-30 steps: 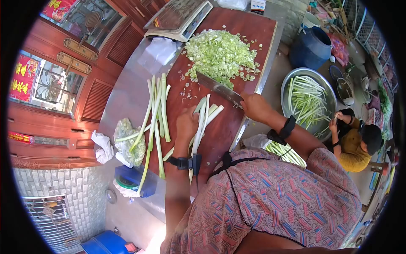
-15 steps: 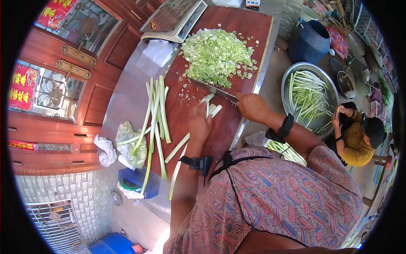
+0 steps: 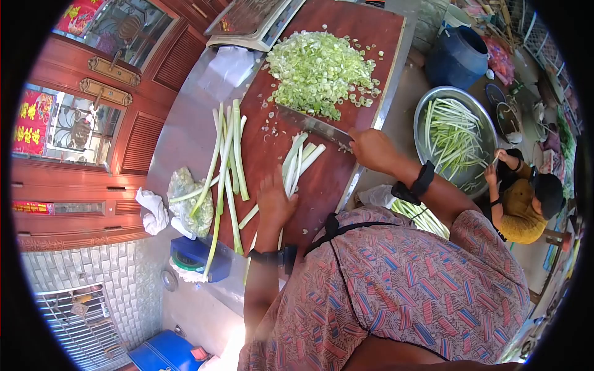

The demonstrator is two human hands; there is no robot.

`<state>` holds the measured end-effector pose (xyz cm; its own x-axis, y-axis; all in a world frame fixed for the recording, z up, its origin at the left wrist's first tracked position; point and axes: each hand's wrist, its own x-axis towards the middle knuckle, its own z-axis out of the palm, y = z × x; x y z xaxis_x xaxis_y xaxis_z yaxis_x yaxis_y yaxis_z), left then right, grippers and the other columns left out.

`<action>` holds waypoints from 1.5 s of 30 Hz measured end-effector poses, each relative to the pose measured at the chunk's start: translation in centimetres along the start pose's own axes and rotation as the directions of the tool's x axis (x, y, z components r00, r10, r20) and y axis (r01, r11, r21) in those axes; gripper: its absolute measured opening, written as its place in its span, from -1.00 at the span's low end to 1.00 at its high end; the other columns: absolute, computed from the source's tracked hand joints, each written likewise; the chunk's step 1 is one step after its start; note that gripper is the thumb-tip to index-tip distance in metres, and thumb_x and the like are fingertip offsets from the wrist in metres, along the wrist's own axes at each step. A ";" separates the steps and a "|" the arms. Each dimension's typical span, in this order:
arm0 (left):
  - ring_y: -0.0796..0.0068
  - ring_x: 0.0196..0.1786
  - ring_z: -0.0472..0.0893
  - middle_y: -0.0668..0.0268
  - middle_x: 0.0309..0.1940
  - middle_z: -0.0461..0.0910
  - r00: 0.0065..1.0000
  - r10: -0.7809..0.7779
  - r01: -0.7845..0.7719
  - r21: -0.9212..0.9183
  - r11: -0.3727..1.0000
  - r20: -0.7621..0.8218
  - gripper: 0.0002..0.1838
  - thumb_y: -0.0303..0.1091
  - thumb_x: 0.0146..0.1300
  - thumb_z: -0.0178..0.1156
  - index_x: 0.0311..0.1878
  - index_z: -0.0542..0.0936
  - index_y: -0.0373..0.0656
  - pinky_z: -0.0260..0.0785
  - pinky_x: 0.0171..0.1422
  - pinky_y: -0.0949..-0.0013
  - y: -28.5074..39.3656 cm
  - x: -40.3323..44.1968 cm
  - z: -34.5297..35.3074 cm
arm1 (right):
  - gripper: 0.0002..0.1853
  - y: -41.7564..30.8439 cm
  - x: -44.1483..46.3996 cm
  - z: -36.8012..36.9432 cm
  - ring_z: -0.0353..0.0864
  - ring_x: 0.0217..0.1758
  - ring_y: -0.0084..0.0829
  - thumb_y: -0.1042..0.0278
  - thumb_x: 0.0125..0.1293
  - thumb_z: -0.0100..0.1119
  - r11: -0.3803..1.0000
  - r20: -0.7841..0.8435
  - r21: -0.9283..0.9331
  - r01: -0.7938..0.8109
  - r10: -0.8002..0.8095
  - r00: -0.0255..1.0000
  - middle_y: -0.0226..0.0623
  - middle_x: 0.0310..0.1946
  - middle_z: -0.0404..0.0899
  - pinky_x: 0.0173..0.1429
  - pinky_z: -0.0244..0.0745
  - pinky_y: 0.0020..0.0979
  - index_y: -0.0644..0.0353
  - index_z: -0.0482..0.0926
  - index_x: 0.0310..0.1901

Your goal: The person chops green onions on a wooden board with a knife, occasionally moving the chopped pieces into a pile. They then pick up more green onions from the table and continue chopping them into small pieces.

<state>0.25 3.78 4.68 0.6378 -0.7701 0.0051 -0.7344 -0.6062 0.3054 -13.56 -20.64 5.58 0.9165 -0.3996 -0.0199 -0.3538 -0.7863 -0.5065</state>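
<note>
My right hand (image 3: 375,150) is closed on the handle of a wide-bladed kitchen knife (image 3: 315,127). Its blade lies along the near edge of a big heap of chopped scallions (image 3: 322,71) on the reddish-brown cutting board (image 3: 365,28). Flat over a few scallion stalks (image 3: 298,164) rests my left hand (image 3: 276,201), fingers stretched out and the thumb beside the stalks. The cut ends of these stalks point toward the blade, with a gap between. More long stalks (image 3: 237,154) lie to the left, across the board's edge.
A scale (image 3: 253,21) stands at the far left of the metal table. A plastic bag (image 3: 189,198) and a blue box (image 3: 210,263) are near its left edge. On the floor at right are a metal basin (image 3: 424,105) of stalks, a blue barrel (image 3: 455,59) and a seated person (image 3: 526,198).
My left hand has slid back and to the left along the stalks, away from the blade, showing more of their cut ends. The knife stays beside the chopped heap. The view has shifted slightly.
</note>
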 end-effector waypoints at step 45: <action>-0.06 0.09 0.43 0.03 0.13 0.44 0.950 0.295 -0.304 -0.078 0.950 -0.107 -0.29 -0.22 0.01 0.34 0.26 0.38 -0.20 0.33 0.17 0.03 0.5 4.9 3.1 | -0.83 -2.3 0.4 -0.3 0.62 -0.30 0.12 0.39 0.24 0.00 0.999 0.039 0.030 0.011 -0.012 0.999 0.10 -0.42 0.60 -0.22 0.49 0.04 0.30 0.50 -0.22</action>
<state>2.28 -0.91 1.89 0.4141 -0.8886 0.1971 -0.8729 -0.3264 0.3626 -12.45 -19.17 7.02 0.9272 -0.3714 -0.0476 -0.3381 -0.7759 -0.5327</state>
